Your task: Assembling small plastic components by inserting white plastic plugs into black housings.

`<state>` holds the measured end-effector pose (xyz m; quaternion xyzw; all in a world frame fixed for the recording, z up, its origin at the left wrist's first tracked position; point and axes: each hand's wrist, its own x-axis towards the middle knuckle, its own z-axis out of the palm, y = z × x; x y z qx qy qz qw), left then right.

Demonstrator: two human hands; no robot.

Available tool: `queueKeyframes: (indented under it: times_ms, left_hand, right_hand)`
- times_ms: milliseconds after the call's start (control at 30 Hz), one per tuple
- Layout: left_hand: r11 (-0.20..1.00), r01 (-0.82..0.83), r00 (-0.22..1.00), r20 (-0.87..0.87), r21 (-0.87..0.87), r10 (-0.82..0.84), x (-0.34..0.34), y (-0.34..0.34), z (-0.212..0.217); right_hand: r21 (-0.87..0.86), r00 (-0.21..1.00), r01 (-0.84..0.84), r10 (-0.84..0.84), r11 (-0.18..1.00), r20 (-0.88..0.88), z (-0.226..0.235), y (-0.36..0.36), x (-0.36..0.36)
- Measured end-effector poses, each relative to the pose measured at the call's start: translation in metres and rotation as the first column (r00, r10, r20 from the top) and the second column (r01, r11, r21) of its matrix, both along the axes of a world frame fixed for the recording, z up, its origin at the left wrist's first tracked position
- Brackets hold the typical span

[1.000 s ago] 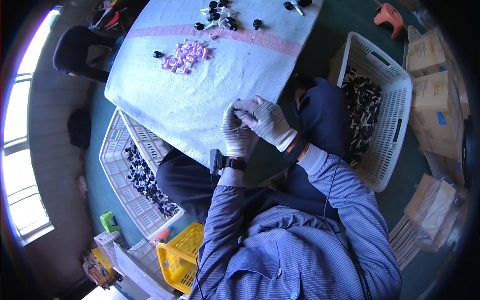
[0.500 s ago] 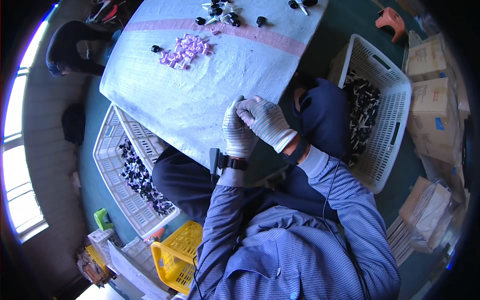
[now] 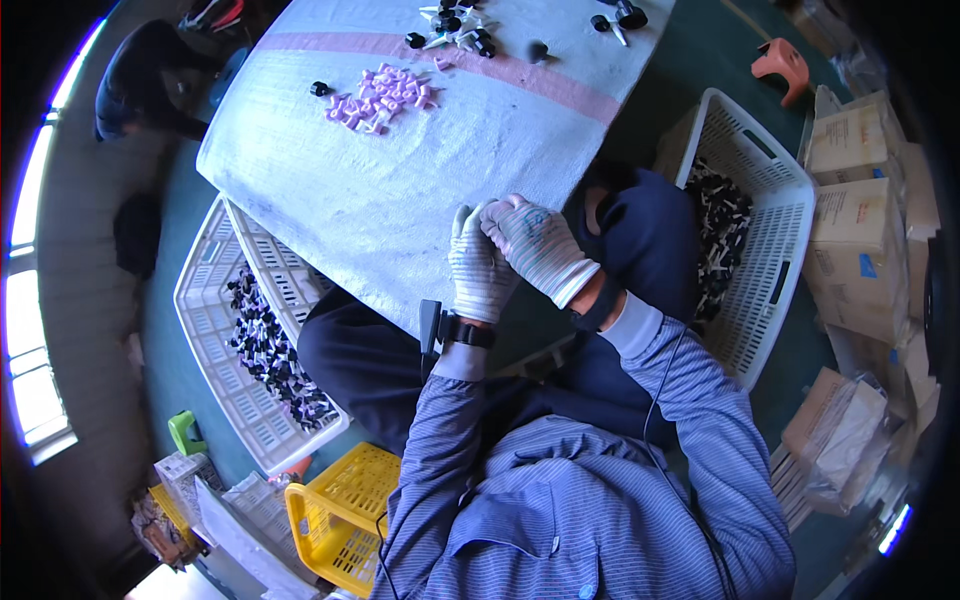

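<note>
My left hand [image 3: 475,270] and my right hand [image 3: 535,240], both in striped knit gloves, meet over the near edge of the pale table [image 3: 400,190]. Their fingertips are pressed together in a pinch. Whatever lies between them is hidden by the fingers. Farther off on the tabletop is a loose heap of small pink sleeve-like pieces [image 3: 385,97], with a black cap-like piece [image 3: 319,88] to its left. Beyond a red stripe lies a cluster of white pointed pieces [image 3: 450,35] mixed with black caps. A dark cap [image 3: 538,50] sits alone to its right.
A white crate [image 3: 770,260] of black-and-white parts stands at my right, another white crate [image 3: 205,330] of dark and purple parts at my left. A yellow basket [image 3: 350,500] is beside my left arm. Cartons [image 3: 850,230] are stacked far right. Another person [image 3: 150,80] bends at far left.
The view has shifted a little, so the table pieces appear slightly farther right and lower. My hands stay together, with the fingers slightly repositioned.
</note>
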<state>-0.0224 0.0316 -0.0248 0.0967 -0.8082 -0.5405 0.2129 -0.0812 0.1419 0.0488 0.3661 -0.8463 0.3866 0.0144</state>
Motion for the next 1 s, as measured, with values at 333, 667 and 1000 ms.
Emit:
queueKeyframes:
  times_ms: [333,667,1000]
  left_hand:
    - [0.963,-0.041,0.995,-0.099,-0.266,0.015,-0.013,-0.017,0.05]
    - [0.962,-0.046,0.999,-0.023,-0.269,0.041,-0.002,-0.015,0.034]
    - [0.948,-0.104,0.994,-0.016,-0.302,0.104,-0.006,-0.012,0.033]
  right_hand:
    - [0.09,0.993,-0.09,0.097,0.992,-0.069,0.042,-0.018,-0.019]
    - [-0.075,0.981,0.132,-0.119,0.988,0.155,-0.016,-0.001,-0.024]
    - [0.16,0.982,0.002,-0.032,0.987,0.184,-0.029,-0.003,-0.027]
